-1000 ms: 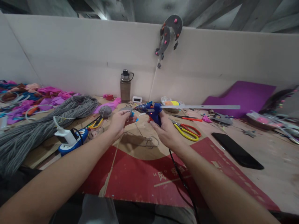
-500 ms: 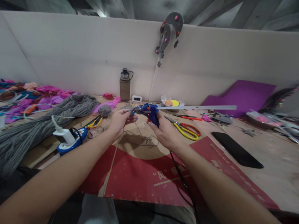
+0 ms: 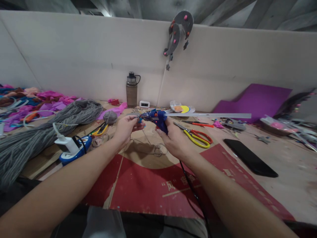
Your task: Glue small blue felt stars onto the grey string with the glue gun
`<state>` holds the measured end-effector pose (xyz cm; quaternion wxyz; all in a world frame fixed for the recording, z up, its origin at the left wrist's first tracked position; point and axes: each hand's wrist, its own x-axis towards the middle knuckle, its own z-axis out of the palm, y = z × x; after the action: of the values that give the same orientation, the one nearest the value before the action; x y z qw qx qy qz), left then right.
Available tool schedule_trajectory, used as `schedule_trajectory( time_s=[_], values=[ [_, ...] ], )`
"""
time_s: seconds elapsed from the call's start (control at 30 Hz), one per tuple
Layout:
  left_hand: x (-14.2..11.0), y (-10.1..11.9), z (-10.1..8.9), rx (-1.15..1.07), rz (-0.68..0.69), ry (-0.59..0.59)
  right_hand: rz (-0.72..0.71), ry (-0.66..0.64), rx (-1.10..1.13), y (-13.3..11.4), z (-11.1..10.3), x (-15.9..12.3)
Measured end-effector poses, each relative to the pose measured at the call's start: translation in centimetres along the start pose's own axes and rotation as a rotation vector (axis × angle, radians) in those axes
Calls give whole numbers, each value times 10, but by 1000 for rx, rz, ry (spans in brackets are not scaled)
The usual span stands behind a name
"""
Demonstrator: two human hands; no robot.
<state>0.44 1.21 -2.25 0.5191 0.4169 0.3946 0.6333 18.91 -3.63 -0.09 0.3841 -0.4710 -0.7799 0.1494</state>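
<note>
Head view shows the glue gun (image 3: 158, 116) between both hands (image 3: 125, 130) (image 3: 175, 138), right-held.

At centre, the glue gun (image 3: 160, 115) is deep blue, its glue stick (image 3: 210, 115) translucent white, the small piece (image 3: 140, 120) bright blue. Lower centre, the cardboard (image 3: 141, 190) is red and brown with pale lettering (image 3: 170, 185). Right of centre, the scissors (image 3: 189, 136) have yellow and red handles. Upper centre, the crescent ornament (image 3: 175, 36) is grey, spotted pink and orange.
</note>
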Motion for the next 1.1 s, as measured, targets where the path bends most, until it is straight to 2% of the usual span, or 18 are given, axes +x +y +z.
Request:
schedule_trajectory(
  time_s=[1.1],
  values=[
    [2,-2,0,22,-14,5,-3,38,-36,3,3,-2]
  ],
)
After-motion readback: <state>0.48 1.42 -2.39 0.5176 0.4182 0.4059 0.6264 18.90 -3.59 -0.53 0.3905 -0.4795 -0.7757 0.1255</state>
